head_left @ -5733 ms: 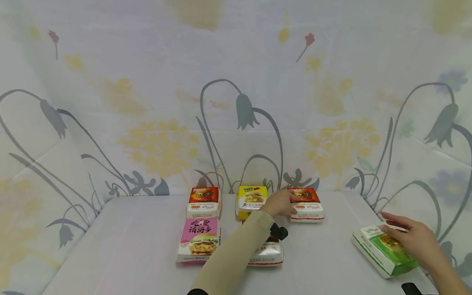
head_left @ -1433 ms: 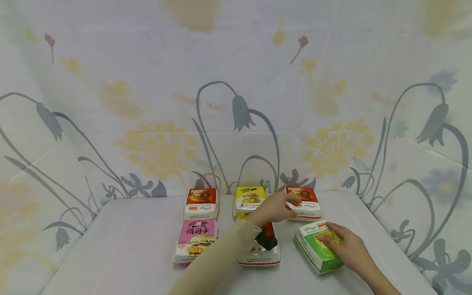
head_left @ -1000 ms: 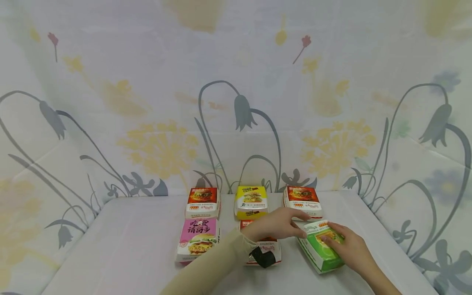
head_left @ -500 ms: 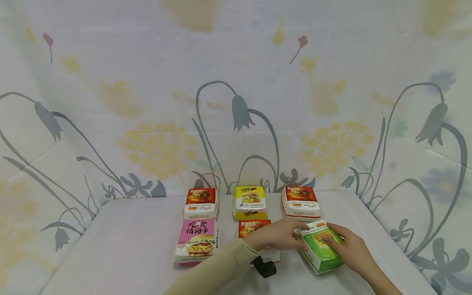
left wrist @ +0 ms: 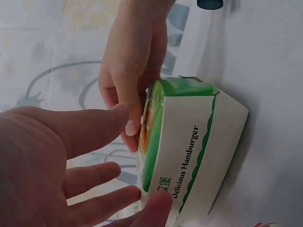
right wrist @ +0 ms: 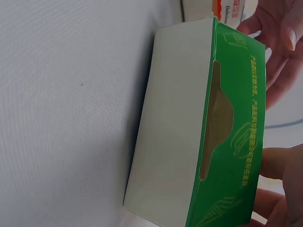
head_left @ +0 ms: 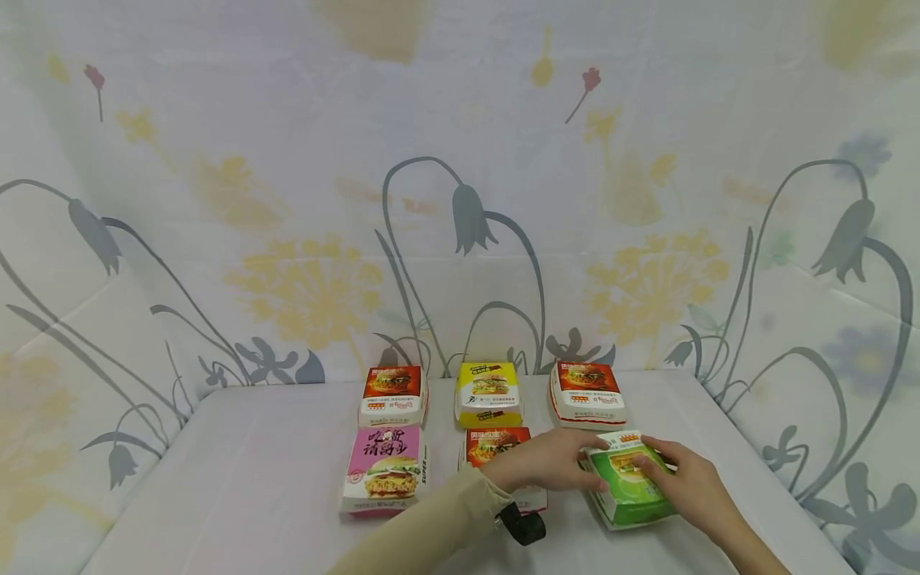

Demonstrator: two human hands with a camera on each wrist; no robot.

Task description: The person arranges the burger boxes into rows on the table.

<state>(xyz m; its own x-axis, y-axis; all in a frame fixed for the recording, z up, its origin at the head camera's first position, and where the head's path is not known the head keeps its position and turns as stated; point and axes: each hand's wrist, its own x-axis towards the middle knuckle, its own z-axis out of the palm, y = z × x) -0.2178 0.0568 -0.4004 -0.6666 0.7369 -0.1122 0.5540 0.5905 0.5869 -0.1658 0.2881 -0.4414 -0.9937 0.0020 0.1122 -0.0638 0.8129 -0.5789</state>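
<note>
A green and white burger box [head_left: 632, 497] lies on the white-covered table at the front right. My right hand [head_left: 693, 483] holds it from the right side, thumb over the printed lid and fingers at the far edge. From the left, my left hand [head_left: 549, 459] reaches across, fingers loosely spread and fingertips right at the box's left side. In the left wrist view the box's white side [left wrist: 189, 156] reads "Delicious Hamburger". Its green end flap [right wrist: 241, 123] faces the right wrist camera. Under my left forearm, a red and white burger box [head_left: 496, 443] is partly hidden.
Behind stand a red and white box [head_left: 391, 395], a yellow box [head_left: 489, 395] and another red and white box [head_left: 588, 395], in a row. A pink box [head_left: 384, 471] lies at the front left. A flower-printed cloth [head_left: 460, 279] rises behind the table.
My right hand has brought the green box leftward from the table's right edge. My left hand has come from the back right box to the green box, which now sits straighter.
</note>
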